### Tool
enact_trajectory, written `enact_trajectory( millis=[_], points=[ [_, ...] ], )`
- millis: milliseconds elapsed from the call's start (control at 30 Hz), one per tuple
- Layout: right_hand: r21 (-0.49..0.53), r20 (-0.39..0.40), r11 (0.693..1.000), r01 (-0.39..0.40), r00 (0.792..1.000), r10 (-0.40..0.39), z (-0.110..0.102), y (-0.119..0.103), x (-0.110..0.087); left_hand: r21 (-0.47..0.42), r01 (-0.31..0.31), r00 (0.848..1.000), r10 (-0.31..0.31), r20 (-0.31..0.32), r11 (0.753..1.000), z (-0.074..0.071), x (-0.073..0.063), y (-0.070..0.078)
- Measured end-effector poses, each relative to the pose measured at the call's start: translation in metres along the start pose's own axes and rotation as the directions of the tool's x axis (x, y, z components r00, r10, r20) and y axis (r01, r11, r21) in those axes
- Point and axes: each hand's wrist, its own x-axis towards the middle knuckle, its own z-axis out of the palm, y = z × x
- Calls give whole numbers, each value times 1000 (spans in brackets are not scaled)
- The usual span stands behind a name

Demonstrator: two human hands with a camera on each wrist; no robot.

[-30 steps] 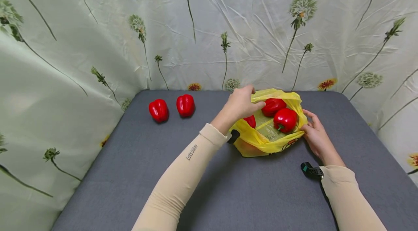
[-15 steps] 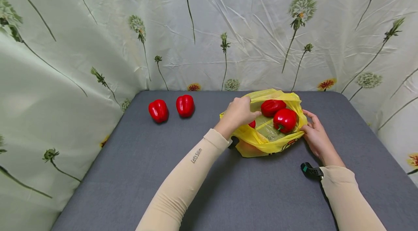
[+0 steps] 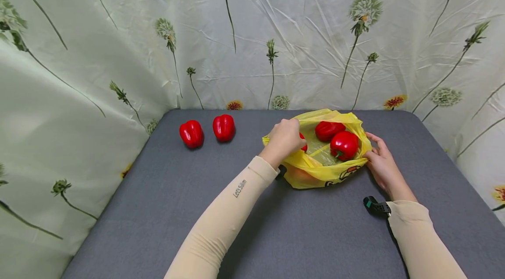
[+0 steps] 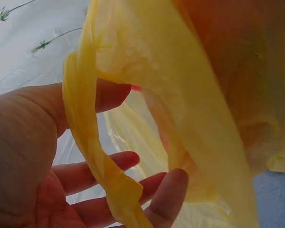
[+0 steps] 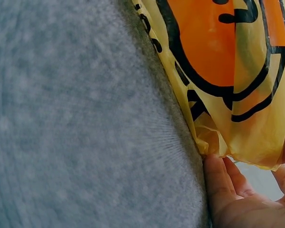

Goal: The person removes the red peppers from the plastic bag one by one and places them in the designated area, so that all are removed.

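Head view first: the left hand (image 3: 285, 138) is at the left end of the yellow bag (image 3: 315, 177), bent over its rim, while the right hand (image 3: 382, 162) sets fingertips and thumb against the bag's right side, fingers loose and apart. And the bag? On the table (image 3: 307, 235), mouth facing up, long axis running left to right. Three red peppers inside: one lying at the far side (image 3: 329, 130), one with its green stem towards the person (image 3: 344, 145), a third half hidden beside the left hand (image 3: 303, 142). Two more peppers (image 3: 191, 134) (image 3: 223, 128) stand left of the bag. Since a second ago the left hand's thumb has drawn back from over the bag's mouth, and more lettering shows in front; the right hand looks unchanged.

Left wrist view: spread, relaxed fingers, the bag's twisted handle (image 4: 83, 118) crossing them.

Right wrist view: fingertips touching the bag's edge, beside its orange print (image 5: 209, 42).
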Motion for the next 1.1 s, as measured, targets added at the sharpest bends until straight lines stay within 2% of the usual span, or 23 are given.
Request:
enact_trajectory(
  millis=[167,433,667,800,967,1033,1100],
  points=[
    [-14,-4,1000,-6,1000,6,1,-1,0,-12,-26,1000,26,-13,1000,4,2,1],
    [-48,-14,999,-16,1000,15,3,-1,-2,49,-141,989,143,-38,989,10,3,5],
    [-47,-17,999,-17,1000,17,2,0,-1,91,-175,983,179,-41,980,14,3,10],
    [-42,-16,999,-10,1000,9,2,0,-2,46,-248,968,249,-22,968,16,5,11],
    [-26,-13,1000,2,1000,-3,2,0,-3,-71,-326,944,328,19,943,21,10,12],
    [-29,-13,1000,0,1000,0,2,0,-2,-143,-320,946,325,11,936,23,10,12],
    [-33,-13,999,-6,1000,6,2,0,-2,-211,-287,956,292,-8,934,25,11,11]
  ],
)
